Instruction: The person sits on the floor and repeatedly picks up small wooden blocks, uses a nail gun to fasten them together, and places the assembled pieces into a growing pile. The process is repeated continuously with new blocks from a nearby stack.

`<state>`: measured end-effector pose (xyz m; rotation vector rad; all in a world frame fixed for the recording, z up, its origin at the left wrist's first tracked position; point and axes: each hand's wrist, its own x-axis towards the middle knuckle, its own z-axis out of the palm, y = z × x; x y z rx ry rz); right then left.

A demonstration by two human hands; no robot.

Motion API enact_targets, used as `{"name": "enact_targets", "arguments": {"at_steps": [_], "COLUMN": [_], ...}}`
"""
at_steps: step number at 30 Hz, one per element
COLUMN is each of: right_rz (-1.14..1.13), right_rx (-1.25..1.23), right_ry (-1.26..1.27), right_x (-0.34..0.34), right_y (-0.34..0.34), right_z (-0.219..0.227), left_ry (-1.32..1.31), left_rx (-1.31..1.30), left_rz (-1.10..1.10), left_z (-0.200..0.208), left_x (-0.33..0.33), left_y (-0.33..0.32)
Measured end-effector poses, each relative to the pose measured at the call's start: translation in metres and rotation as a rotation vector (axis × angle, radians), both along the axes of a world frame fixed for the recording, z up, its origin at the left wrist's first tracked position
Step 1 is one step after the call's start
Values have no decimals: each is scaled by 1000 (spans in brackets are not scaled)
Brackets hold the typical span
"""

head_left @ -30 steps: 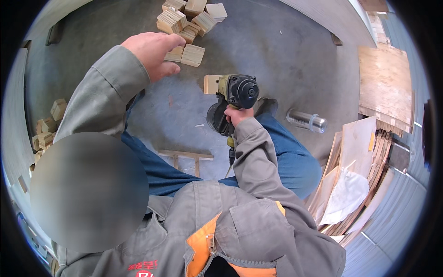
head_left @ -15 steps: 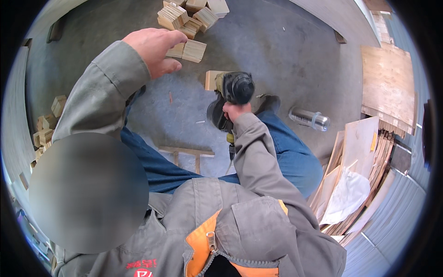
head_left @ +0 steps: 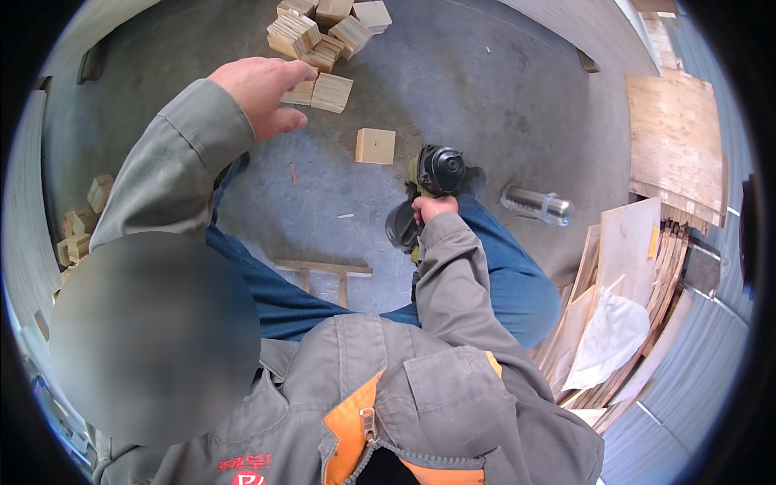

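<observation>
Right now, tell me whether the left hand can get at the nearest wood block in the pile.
Probably yes: the left hand is open beside the wood block, with nothing between them.

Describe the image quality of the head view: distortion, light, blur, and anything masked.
Head view: strong fisheye, a black rim rings the picture and the plywood sheets bow near the edge; soft, even light with faint shadows on the concrete floor; left hand, right hand and power tool sharp; a grey blurred oval masks the lower left.
</observation>
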<state>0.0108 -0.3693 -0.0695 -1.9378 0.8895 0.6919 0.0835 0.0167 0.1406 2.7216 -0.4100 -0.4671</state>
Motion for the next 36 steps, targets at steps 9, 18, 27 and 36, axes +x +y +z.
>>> {"name": "enact_targets", "arguments": {"at_steps": [9, 18, 27, 36], "right_rz": [-37, -47, 47, 31], "right_rx": [-53, 17, 34, 61], "right_ry": [229, 318, 316, 354], "right_x": [-32, -14, -14, -17], "right_y": [-21, -43, -56, -66], "right_z": [-44, -35, -35, -41], "left_ry": [20, 297, 251, 279], "left_rx": [-5, 142, 131, 111], "left_rz": [-49, -95, -162, 8], "left_z": [-9, -51, -147, -268], "left_x": [6, 18, 34, 18], "left_y": [-18, -41, -109, -197]}}
